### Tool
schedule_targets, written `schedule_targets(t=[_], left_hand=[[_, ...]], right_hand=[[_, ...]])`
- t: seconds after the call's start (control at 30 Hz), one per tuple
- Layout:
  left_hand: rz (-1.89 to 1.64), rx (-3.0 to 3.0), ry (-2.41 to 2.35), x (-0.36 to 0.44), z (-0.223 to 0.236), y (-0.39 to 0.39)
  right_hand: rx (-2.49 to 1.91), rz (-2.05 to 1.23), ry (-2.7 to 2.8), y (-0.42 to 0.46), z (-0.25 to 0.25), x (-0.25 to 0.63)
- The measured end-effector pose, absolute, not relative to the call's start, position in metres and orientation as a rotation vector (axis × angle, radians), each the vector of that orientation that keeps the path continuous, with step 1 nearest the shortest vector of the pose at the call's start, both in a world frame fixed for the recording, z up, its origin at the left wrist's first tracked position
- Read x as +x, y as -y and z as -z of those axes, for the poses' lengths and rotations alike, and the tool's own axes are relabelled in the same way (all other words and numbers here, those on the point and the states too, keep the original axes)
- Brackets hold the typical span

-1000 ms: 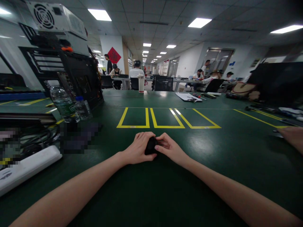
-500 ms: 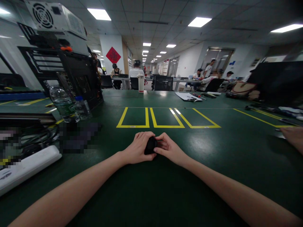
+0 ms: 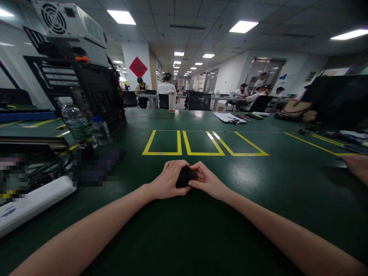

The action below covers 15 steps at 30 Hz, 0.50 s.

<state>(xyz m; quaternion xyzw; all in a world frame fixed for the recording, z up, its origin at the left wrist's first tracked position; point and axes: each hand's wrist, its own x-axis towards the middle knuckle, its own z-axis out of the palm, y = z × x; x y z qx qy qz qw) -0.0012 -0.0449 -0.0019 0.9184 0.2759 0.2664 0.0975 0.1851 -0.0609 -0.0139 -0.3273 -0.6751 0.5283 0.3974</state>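
Both of my forearms stretch out over a dark green table (image 3: 258,199). My left hand (image 3: 168,179) curls around a small black object (image 3: 183,177), fingers wrapped over its top. My right hand (image 3: 205,179) pinches the same object from the right side with thumb and fingers closed. The two hands meet at the object, resting on the table just in front of three yellow taped rectangles (image 3: 201,143). What the black object is cannot be made out.
At the left stand two water bottles (image 3: 77,126), a black open computer frame (image 3: 86,92) with a power supply on top, cables and a white power strip (image 3: 31,205). A cup (image 3: 171,102), a clipboard (image 3: 230,117) and seated people lie beyond. Another person's hand (image 3: 356,166) rests at the right edge.
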Motion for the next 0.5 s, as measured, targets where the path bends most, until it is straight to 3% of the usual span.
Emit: schedule_targets(t=[0.5], left_hand=[[-0.763,2.708,-0.825,-0.0016,0.0014,0.0446]], right_hand=[[-0.870,-1.317,1.739,0.0597,0.0123,0.1849]])
